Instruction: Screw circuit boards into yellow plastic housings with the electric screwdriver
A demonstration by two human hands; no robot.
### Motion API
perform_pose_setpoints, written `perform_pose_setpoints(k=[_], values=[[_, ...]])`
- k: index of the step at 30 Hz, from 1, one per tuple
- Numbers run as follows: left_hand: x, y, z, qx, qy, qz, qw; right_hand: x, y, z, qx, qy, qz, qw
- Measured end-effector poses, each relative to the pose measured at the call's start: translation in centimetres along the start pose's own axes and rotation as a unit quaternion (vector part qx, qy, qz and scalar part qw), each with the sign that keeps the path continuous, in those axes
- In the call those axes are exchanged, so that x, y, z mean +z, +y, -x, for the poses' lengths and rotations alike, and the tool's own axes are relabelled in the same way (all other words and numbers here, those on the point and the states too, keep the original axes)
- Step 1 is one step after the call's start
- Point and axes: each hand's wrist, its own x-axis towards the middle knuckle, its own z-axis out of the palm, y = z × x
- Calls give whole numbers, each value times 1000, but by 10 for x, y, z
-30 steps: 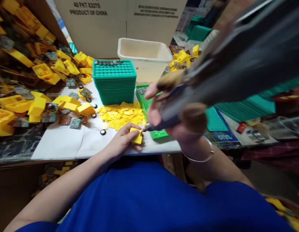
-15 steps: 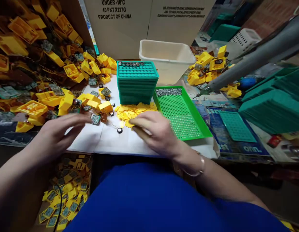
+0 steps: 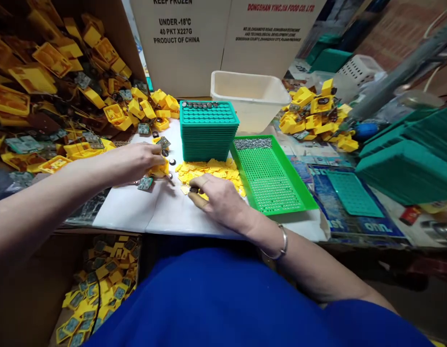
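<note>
My left hand (image 3: 145, 158) reaches over the loose yellow plastic cases, its fingers bent down onto one yellow case (image 3: 161, 168). A green circuit board (image 3: 145, 183) lies just below that hand. Between the thumb and fingers of my right hand (image 3: 219, 200) is a small round black speaker (image 3: 193, 190). The right hand hovers low at the front of a heap of flat yellow plastic pieces (image 3: 209, 169). More round black speakers, one of them a speaker (image 3: 172, 162) on the white sheet, lie between my hands and the cases.
Behind the heap stands a stack of teal trays (image 3: 209, 137), several round parts on top. A green perforated tray (image 3: 272, 176) with metal bits is at right, a white tub (image 3: 250, 99) behind. Yellow cases fill a carton (image 3: 53, 62) at left. A grey pole (image 3: 393, 77) slants in.
My left hand has moved right and forward onto a yellow case. My right hand has shifted slightly left and now has the round speaker in its fingers. The view has tilted up a little.
</note>
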Motion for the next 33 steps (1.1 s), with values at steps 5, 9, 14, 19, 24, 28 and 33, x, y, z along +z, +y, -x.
perform_pose_setpoints(k=[5,9,14,19,24,28,33], values=[[-4,57,19,-15,-11,-114,993,-15,13,38,-32,59,3,998],[18,101,27,-5,-21,-67,997,-1,14,68,-28,10,66,997],[34,113,43,-71,-2,62,996,11,20,82,-15,-13,61,998],[37,94,60,-60,5,208,976,10,22,82,7,-24,45,999],[33,94,52,-81,-41,256,962,7,20,78,44,-39,-22,998],[32,115,39,-147,-47,334,930,1,21,71,161,-20,-326,931],[45,145,18,-173,23,505,845,-6,24,65,214,-64,-562,796]])
